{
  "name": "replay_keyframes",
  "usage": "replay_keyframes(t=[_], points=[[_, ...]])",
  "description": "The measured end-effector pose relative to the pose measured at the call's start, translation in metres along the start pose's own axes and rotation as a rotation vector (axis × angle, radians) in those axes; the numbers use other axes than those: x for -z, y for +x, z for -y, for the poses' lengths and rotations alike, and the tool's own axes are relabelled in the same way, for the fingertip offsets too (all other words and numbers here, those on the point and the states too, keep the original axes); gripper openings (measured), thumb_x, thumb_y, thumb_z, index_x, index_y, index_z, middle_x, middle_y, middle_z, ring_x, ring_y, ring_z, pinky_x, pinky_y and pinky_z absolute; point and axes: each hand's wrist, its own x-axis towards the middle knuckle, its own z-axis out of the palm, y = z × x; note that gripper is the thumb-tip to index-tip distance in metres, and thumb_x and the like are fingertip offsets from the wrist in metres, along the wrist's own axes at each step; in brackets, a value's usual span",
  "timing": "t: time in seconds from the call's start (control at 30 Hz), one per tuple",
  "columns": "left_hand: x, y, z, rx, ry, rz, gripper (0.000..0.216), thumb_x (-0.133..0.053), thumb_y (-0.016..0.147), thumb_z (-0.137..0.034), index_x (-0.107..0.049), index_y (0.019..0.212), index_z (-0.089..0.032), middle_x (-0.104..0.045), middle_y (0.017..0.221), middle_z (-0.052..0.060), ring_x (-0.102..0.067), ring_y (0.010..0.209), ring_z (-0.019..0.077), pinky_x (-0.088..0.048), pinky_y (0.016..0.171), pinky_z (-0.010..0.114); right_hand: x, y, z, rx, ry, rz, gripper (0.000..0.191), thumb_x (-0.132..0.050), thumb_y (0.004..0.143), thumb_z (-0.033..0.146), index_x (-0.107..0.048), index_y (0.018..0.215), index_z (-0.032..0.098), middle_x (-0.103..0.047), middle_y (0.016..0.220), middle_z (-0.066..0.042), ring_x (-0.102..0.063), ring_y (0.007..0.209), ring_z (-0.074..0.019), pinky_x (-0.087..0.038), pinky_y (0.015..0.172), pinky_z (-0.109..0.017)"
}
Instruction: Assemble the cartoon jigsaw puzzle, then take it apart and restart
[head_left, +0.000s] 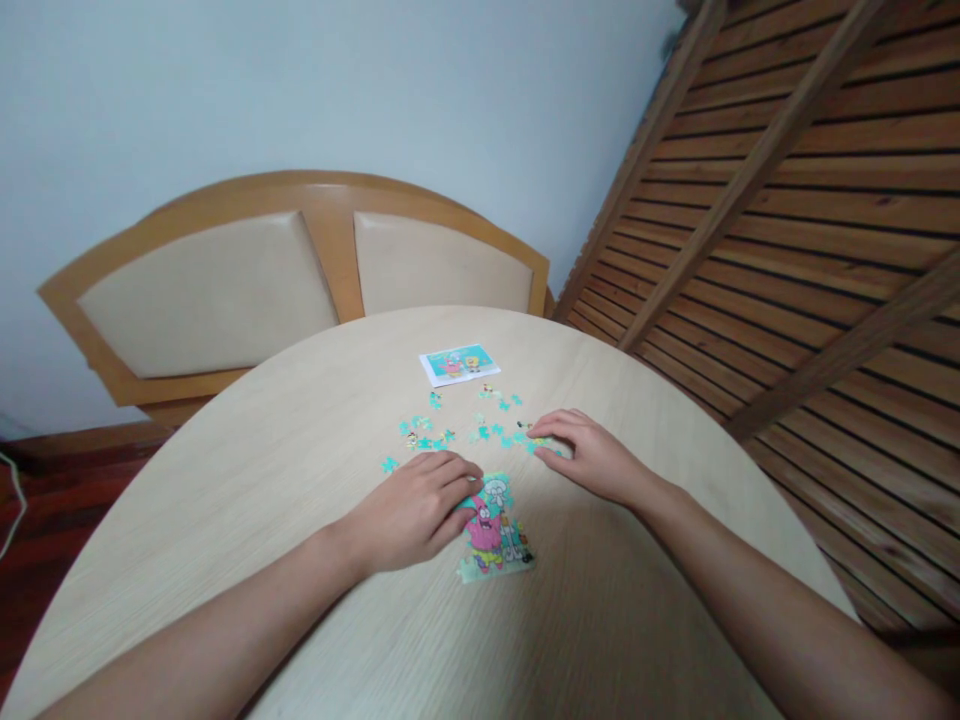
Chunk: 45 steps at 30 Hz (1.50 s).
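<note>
Centre frame, the left hand [416, 505] presses flat on a partly assembled cartoon jigsaw [495, 530]; the right hand [581, 455], fingers together, covers loose turquoise pieces [427, 435]. A sliding palm could break the joined section apart.

round pale wood table [315, 420] fills the lower frame; at centre lie a part-built puzzle [495, 530], loose pieces [457, 430], and what looks like a reference card [459, 364] above.

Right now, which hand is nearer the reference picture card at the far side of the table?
Right. The right hand lies just below-right of the reference card; the left hand sits farther back, on the assembled puzzle section.
</note>
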Motion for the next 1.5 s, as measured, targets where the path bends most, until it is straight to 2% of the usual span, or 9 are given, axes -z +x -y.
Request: replay_keyframes(t=[0.17, 0.3, 0.37, 0.5, 0.63, 0.8, 0.93, 1.13, 1.5], points=[[-0.001, 0.002, 0.001, 0.026, -0.022, -0.038, 0.024, -0.049, 0.101, -0.026, -0.059, 0.123, -0.020, -0.065, 0.123, 0.010, -0.061, 0.115, 0.0255, -0.050, 0.101, 0.045, -0.004, 0.008, -0.005, -0.169, 0.152, -0.038, 0.017, -0.064, 0.090, 0.032, -0.076, 0.098, 0.022, -0.075, 0.104, -0.008, -0.068, 0.098, -0.0239, -0.052, 0.092, -0.042], [-0.004, 0.002, 0.004, 0.101, -0.002, -0.099, 0.025, -0.051, 0.098, -0.024, -0.060, 0.121, -0.018, -0.065, 0.121, 0.010, -0.061, 0.114, 0.0265, -0.050, 0.100, 0.047, -0.001, 0.021, -0.015, -0.389, 0.289, 0.048, 0.028, -0.062, 0.089, 0.038, -0.075, 0.102, 0.017, -0.076, 0.090, -0.007, -0.068, 0.079, -0.0211, -0.054, 0.075, -0.036], [-0.004, 0.001, 0.009, 0.165, 0.023, -0.140, 0.023, -0.050, 0.099, -0.025, -0.062, 0.117, -0.018, -0.066, 0.117, 0.011, -0.062, 0.109, 0.0267, -0.052, 0.097, 0.047, -0.001, 0.026, -0.019, -0.422, 0.293, -0.003, 0.027, -0.063, 0.088, 0.036, -0.074, 0.101, 0.016, -0.075, 0.086, -0.007, -0.066, 0.074, -0.0202, -0.053, 0.071, -0.035], [0.004, -0.004, 0.023, 0.208, 0.080, -0.144, 0.021, -0.049, 0.100, -0.025, -0.068, 0.103, -0.019, -0.068, 0.110, 0.009, -0.062, 0.102, 0.0253, -0.053, 0.092, 0.044, -0.007, 0.026, -0.018, -0.289, 0.149, -0.199, 0.021, -0.059, 0.091, 0.032, -0.073, 0.098, 0.018, -0.073, 0.092, -0.008, -0.065, 0.080, -0.0205, -0.053, 0.078, -0.037], [0.010, -0.010, 0.036, 0.203, 0.125, -0.069, 0.024, -0.048, 0.101, -0.025, -0.071, 0.102, -0.020, -0.069, 0.107, 0.008, -0.062, 0.102, 0.0245, -0.052, 0.093, 0.042, -0.007, 0.020, -0.010, -0.111, 0.088, -0.111, 0.019, -0.058, 0.095, 0.030, -0.072, 0.102, 0.021, -0.072, 0.103, -0.008, -0.067, 0.096, -0.0225, -0.052, 0.090, -0.041], [0.010, -0.011, 0.045, 0.265, 0.151, -0.085, 0.025, -0.049, 0.100, -0.025, -0.070, 0.112, -0.019, -0.069, 0.113, 0.009, -0.061, 0.107, 0.0257, -0.052, 0.096, 0.044, -0.006, 0.016, -0.006, -0.012, -0.005, -0.019, 0.021, -0.060, 0.096, 0.030, -0.070, 0.112, 0.024, -0.072, 0.114, -0.009, -0.065, 0.108, -0.0256, -0.049, 0.097, -0.046], [0.025, -0.015, 0.045, 0.292, 0.161, -0.054, 0.025, -0.047, 0.101, -0.028, -0.070, 0.107, -0.020, -0.069, 0.108, 0.009, -0.063, 0.101, 0.0253, -0.054, 0.090, 0.042, -0.009, 0.014, -0.007, -0.005, -0.043, -0.005, 0.023, -0.061, 0.095, 0.031, -0.068, 0.116, 0.023, -0.073, 0.116, -0.009, -0.065, 0.109, -0.0275, -0.049, 0.097, -0.049], [0.041, -0.025, 0.048, 0.186, 0.048, 0.106, 0.023, -0.053, 0.100, -0.031, -0.067, 0.115, -0.020, -0.068, 0.109, 0.009, -0.064, 0.101, 0.0245, -0.054, 0.089, 0.039, -0.011, 0.013, -0.005, -0.049, -0.037, -0.013, 0.024, -0.059, 0.096, 0.032, -0.066, 0.118, 0.023, -0.072, 0.116, -0.010, -0.064, 0.110, -0.0278, -0.050, 0.098, -0.049], [0.038, -0.028, 0.057, 0.203, 0.028, 0.059, 0.022, -0.049, 0.102, -0.030, -0.069, 0.109, -0.021, -0.070, 0.106, 0.008, -0.065, 0.100, 0.0233, -0.053, 0.089, 0.039, -0.011, 0.015, -0.006, -0.058, -0.012, -0.011, 0.024, -0.059, 0.095, 0.031, -0.068, 0.116, 0.024, -0.072, 0.116, -0.010, -0.065, 0.109, -0.0281, -0.050, 0.098, -0.049]])
